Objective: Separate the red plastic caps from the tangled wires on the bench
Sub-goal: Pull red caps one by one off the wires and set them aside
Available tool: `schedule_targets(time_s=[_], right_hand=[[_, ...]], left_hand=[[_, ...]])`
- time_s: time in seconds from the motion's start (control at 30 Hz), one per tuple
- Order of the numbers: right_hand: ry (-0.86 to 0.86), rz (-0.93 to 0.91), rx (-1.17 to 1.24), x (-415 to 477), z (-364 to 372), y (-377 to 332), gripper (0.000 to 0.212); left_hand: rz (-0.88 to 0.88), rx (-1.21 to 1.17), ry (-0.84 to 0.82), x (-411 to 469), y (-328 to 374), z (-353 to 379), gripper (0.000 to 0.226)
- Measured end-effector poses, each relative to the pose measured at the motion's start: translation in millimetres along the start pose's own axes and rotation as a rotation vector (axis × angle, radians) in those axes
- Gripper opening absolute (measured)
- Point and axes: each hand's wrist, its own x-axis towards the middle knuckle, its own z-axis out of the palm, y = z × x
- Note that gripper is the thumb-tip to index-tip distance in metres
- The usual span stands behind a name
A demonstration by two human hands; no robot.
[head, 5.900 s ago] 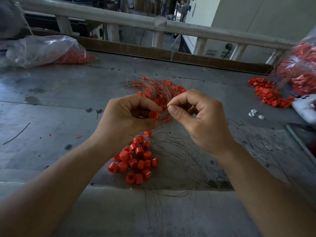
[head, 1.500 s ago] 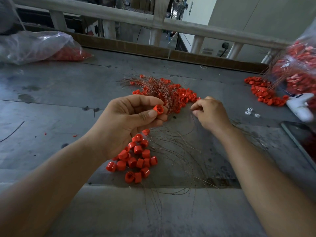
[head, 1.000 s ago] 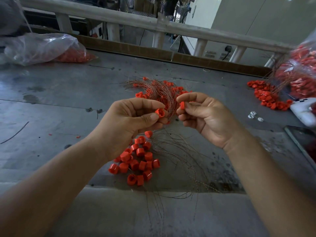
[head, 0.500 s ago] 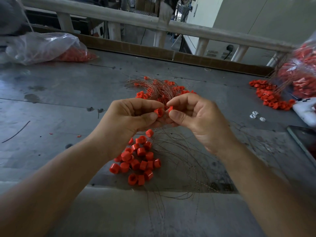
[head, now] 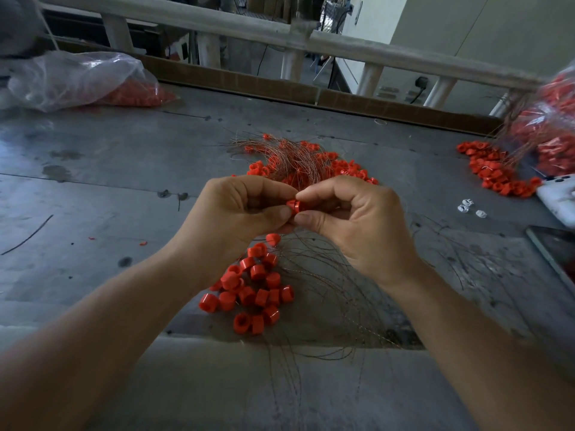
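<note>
Both hands meet above the grey bench (head: 93, 188). My left hand (head: 239, 213) and my right hand (head: 357, 219) pinch one red cap (head: 294, 206) between their fingertips. Whether a wire still hangs from it is hidden by the fingers. Just behind the hands lies a tangle of thin copper-coloured wires with red caps on them (head: 298, 160). Below my left wrist sits a loose pile of separated red caps (head: 253, 287). Bare wires (head: 329, 290) fan out under my right wrist toward the near edge.
A clear bag with red caps (head: 84, 79) lies at the back left. At the right are another heap of capped wires (head: 497, 169), a bulging bag (head: 553, 126), a white device (head: 560, 197), a dark phone (head: 557, 253) and small white bits (head: 466, 206). A railing (head: 280, 32) runs behind.
My right hand reached into the tangle, came back with a cap, and closed in on my left hand. Both hands' fingertips now touch at one cap.
</note>
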Motion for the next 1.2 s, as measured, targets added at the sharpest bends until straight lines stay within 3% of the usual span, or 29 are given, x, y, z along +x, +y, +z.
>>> schedule_targets(time_s=[0.3, 0.77, 1.2], right_hand=[[0.03, -0.029, -0.054, -1.2, -0.3, 0.8, 0.024], [0.053, -0.051, -0.015, -3.2, 1.6, 4.4, 0.024], [0.073, -0.194, -0.087, -1.8, -1.5, 4.5, 0.023]], left_hand=[[-0.003, 0.035, -0.011, -0.1, 0.2, -1.1, 0.022], [-0.097, -0.147, -0.054, -1.4, -0.7, -0.9, 0.017], [-0.125, -0.185, -0.068, -3.6, 0.8, 1.2, 0.018]])
